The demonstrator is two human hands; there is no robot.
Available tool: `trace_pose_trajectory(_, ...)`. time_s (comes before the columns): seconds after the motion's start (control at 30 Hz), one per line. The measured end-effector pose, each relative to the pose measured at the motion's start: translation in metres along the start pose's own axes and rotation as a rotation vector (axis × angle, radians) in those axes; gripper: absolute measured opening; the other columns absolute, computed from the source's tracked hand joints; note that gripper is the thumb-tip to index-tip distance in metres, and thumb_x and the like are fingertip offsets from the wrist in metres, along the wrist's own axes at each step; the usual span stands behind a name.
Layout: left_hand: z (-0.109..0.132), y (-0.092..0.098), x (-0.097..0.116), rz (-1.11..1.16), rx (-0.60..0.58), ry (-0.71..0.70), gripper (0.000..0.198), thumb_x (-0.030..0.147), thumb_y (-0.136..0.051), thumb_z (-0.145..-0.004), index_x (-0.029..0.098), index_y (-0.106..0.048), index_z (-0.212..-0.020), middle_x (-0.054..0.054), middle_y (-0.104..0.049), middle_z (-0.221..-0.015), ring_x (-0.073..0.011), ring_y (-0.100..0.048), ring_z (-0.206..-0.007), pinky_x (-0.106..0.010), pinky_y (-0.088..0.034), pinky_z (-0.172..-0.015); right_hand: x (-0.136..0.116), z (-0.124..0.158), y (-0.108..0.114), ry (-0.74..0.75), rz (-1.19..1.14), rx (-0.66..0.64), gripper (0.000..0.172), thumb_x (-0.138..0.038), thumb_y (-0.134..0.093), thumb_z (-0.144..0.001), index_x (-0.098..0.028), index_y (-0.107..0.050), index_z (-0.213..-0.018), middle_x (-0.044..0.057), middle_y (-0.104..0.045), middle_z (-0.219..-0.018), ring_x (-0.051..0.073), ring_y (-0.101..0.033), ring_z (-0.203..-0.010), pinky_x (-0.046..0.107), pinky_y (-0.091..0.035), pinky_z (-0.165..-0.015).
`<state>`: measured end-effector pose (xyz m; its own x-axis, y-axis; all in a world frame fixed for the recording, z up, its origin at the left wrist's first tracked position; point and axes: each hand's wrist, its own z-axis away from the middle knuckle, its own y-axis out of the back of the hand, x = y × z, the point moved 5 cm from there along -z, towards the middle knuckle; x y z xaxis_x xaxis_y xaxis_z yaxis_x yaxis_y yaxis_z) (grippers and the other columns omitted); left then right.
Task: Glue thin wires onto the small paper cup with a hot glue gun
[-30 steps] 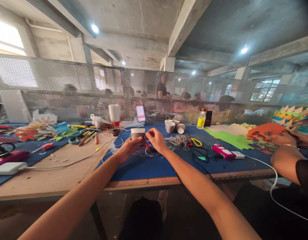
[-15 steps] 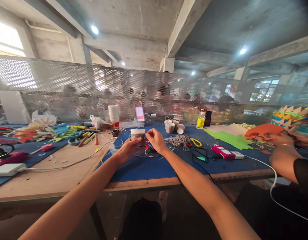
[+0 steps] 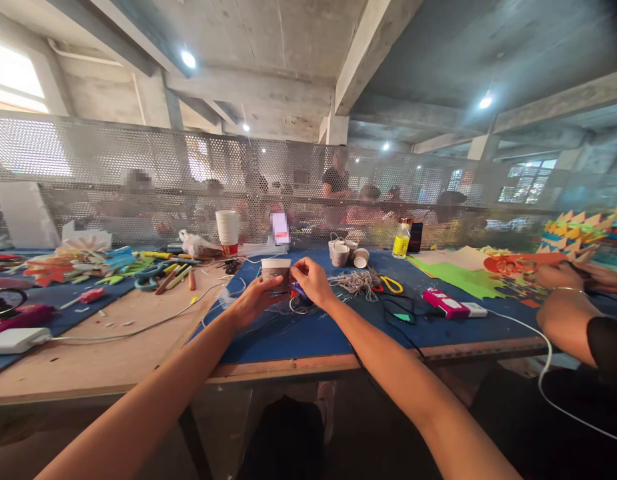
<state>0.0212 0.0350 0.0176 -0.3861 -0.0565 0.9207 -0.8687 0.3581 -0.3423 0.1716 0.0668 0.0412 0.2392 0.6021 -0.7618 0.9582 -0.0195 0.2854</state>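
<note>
— Doing what with the left hand (image 3: 253, 303)?

— Clamping it round a paper cup (image 3: 275, 272), holding that upright, white rim uppermost, over the blue-topped desk (image 3: 288, 345).

— And with the right hand (image 3: 309, 280)?

— Poising it just beside the cup, fingers bent towards the rim. Perhaps pinching a strand there, but being too small to tell; not judging whether closed on anything.

— Seeing what beneath?

— Spotting a blue object (image 3: 297, 291) below the hands, partly hidden, near a loop of white cable (image 3: 298, 309).

— Moving rightward?

— Coming upon a tangle of grey cord (image 3: 358, 284), then yellow-handled scissors (image 3: 392, 285), then a pink-and-white box (image 3: 444, 305).

— Looking behind the cord?

— Finding small cups (image 3: 341, 253) grouped together, including one lying on its side.

— And farther out?

— Noting a stack of white cups (image 3: 227, 229) to the left, a lit phone (image 3: 278, 228) standing before the perforated screen (image 3: 173, 157), a yellow bottle (image 3: 401, 245) beside a dark phone (image 3: 415, 238) to the right, and, at far right, another person's hands (image 3: 561, 277) near an orange sheet (image 3: 518, 263).
</note>
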Motion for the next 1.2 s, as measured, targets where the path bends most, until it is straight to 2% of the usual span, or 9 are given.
trace_pose_trajectory(0.2,0.0026,-0.0033,0.0027,0.003,-0.018,-0.018,0.038,0.024,-0.077,-0.081,0.014,-0.074,-0.118,-0.015,-0.076,-0.118,-0.0293,-0.072,-0.103,-0.045,-0.055,-0.096,0.0040,-0.0027,-0.0002,-0.027,-0.032,-0.019,0.015,-0.035,-0.062,-0.087,-0.023,-0.057,-0.081,0.000,-0.070,-0.078,0.018,-0.069,-0.076,0.031,-0.055,-0.077)
trace_pose_trajectory(0.4,0.0013,0.0004,-0.0009,0.005,-0.075,-0.001,0.037,0.025,-0.073,-0.085,0.014,-0.074,-0.121,-0.016,-0.074,-0.124,-0.0306,-0.071,-0.107,-0.047,-0.052,-0.101,0.0076,-0.0041,-0.0016,-0.121,-0.265,-0.097,0.014,-0.033,-0.067,-0.083,-0.021,-0.061,-0.080,-0.001,-0.070,-0.074,0.017,-0.070,-0.073,0.030,-0.056,-0.077)
trace_pose_trajectory(0.7,-0.0011,0.0061,-0.0052,0.056,-0.107,0.024,0.032,0.025,-0.069,-0.087,0.013,-0.075,-0.116,-0.015,-0.076,-0.119,-0.0300,-0.071,-0.108,-0.048,-0.051,-0.104,0.0095,-0.0041,-0.0018,-0.243,-0.492,-0.199,0.033,-0.044,-0.082,-0.071,-0.018,-0.066,-0.080,0.000,-0.071,-0.073,0.016,-0.069,-0.069,0.030,-0.056,-0.075)
trace_pose_trajectory(1.03,0.0009,0.0035,-0.0038,0.072,-0.120,0.053,0.034,0.025,-0.068,-0.087,0.013,-0.075,-0.118,-0.015,-0.077,-0.117,-0.0293,-0.072,-0.104,-0.048,-0.050,-0.105,0.0070,-0.0021,0.0012,-0.307,-0.499,-0.217,0.046,-0.054,-0.087,-0.062,-0.018,-0.064,-0.078,0.000,-0.070,-0.071,0.017,-0.069,-0.067,0.031,-0.057,-0.074)
trace_pose_trajectory(1.2,0.0011,0.0035,-0.0014,0.053,-0.115,0.021,0.039,0.028,-0.069,-0.087,0.015,-0.073,-0.123,-0.016,-0.075,-0.123,-0.0319,-0.068,-0.115,-0.050,-0.049,-0.106,0.0084,-0.0025,-0.0021,-0.271,-0.478,-0.172,0.047,-0.058,-0.084,-0.065,-0.019,-0.063,-0.079,-0.001,-0.069,-0.072,0.016,-0.067,-0.068,0.031,-0.057,-0.075)
